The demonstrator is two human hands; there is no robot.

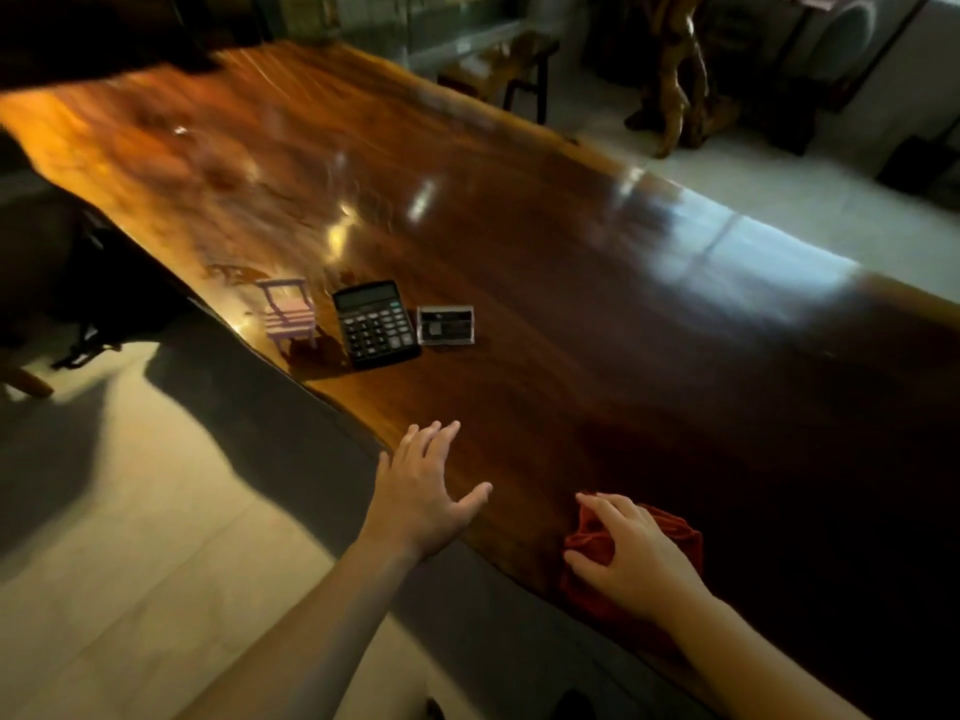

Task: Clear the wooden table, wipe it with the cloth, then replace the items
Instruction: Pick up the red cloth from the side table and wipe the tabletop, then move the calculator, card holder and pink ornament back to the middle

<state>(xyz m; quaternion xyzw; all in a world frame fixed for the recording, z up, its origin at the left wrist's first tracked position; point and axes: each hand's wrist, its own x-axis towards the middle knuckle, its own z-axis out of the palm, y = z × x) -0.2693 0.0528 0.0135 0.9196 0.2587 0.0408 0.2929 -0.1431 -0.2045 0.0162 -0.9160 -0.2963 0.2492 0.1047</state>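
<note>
While you are looking down from the head camera, your right hand is lying on the red cloth at the near edge of the wooden table. The cloth is looking deep red, soft and bunched into folds, with part of it poking out beyond your fingers and part trailing toward the table's edge under your wrist. Your fingers are curling loosely over it, pressing it down rather than clenching it, so the grip is reading as a light hold on the cloth.

Your left hand is reaching forward just beside the table's near edge, palm down, fingers spread and grasping nothing. It is sitting apart from the cloth, to the left of it.

The table is showing a long, glossy slab of reddish-brown wood with an uneven natural edge, glowing orange at the far left and reflecting pale window light toward the right.

Farther along, near the same edge, three small items are standing in a row: a miniature pink chair, a black calculator just beside it, and a small clear case with a dark insert, close to the calculator's right side. All three are well apart from your hands. The far end is looking blurred.
</note>
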